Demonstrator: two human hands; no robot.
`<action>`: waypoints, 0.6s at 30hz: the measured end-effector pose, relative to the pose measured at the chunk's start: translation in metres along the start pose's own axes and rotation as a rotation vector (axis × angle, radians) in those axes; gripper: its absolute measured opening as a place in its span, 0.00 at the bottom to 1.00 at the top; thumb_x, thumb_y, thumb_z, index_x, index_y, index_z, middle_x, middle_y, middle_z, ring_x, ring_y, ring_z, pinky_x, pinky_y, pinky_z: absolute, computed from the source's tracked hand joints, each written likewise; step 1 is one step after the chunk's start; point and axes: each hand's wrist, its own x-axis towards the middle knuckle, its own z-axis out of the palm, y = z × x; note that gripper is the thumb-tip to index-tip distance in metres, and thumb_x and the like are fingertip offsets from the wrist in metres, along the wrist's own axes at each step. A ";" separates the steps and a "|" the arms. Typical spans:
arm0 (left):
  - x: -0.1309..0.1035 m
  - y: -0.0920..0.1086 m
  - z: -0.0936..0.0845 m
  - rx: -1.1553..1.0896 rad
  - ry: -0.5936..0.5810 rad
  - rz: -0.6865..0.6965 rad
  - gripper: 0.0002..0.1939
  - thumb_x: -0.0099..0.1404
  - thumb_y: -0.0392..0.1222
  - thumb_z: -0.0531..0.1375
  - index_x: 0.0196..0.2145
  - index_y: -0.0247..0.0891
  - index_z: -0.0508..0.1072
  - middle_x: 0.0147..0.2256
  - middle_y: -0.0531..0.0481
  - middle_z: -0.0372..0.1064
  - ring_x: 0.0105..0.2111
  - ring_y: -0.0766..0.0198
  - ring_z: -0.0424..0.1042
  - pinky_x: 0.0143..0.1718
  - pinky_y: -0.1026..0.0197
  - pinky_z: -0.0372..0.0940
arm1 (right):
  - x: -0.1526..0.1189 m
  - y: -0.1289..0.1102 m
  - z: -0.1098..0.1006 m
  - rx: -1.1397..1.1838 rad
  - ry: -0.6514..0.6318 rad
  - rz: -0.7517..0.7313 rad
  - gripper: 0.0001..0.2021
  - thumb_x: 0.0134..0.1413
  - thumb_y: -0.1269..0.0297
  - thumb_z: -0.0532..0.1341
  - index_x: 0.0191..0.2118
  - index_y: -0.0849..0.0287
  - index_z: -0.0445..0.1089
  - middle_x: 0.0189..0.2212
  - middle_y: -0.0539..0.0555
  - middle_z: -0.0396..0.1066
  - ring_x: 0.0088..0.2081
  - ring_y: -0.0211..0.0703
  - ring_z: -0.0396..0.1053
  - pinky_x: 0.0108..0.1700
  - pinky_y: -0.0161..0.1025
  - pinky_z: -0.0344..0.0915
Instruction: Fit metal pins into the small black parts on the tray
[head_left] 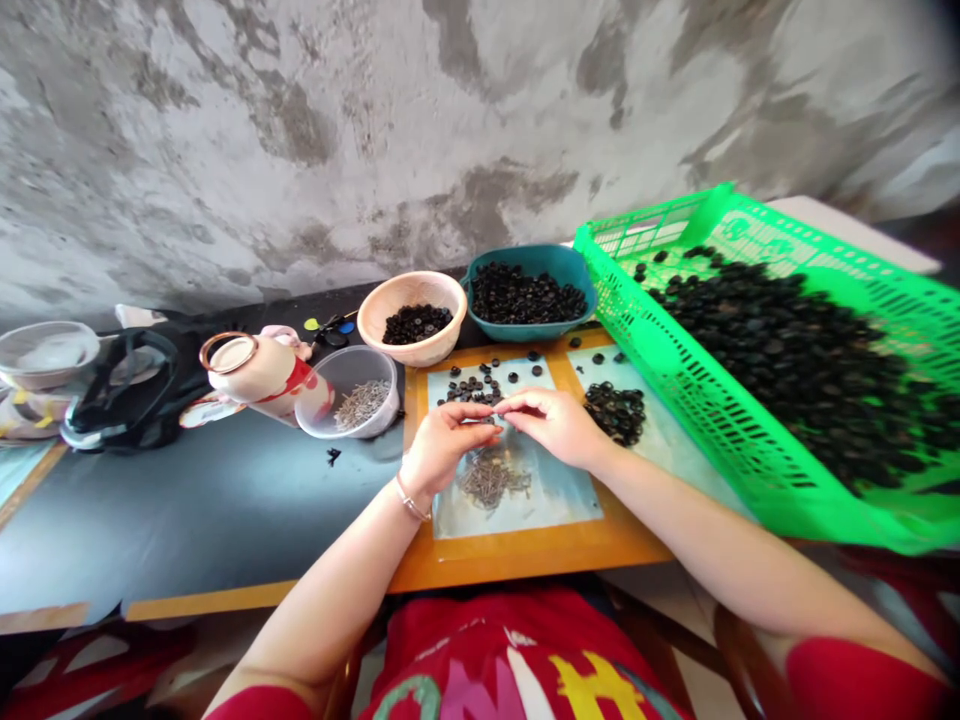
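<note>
My left hand (444, 445), with a bracelet at the wrist, and my right hand (553, 424) meet at the fingertips over a pale sheet (551, 508). Both are closed in a pinch, and whatever lies between the fingers is too small to name. Just below the hands is a pile of small metal pins (491, 480). Small black round pieces (472, 385) are scattered behind my left hand. Another heap of black round pieces (616, 413) lies to the right of my right hand.
A green crate (750, 420) of black pieces fills the right side. Behind the sheet stand a teal basin (531, 331) and a pink bowl (424, 352), both holding black pieces. Leftward are a clear tub (311, 418) with pins, a lying jar (259, 372) and a black bag (135, 390).
</note>
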 end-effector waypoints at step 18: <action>-0.002 -0.008 0.000 0.843 0.000 0.522 0.11 0.62 0.32 0.62 0.41 0.39 0.80 0.40 0.46 0.76 0.42 0.60 0.74 0.47 0.56 0.68 | -0.005 -0.005 0.003 -0.105 0.069 0.039 0.10 0.52 0.69 0.65 0.42 0.58 0.72 0.29 0.50 0.77 0.31 0.41 0.75 0.38 0.39 0.71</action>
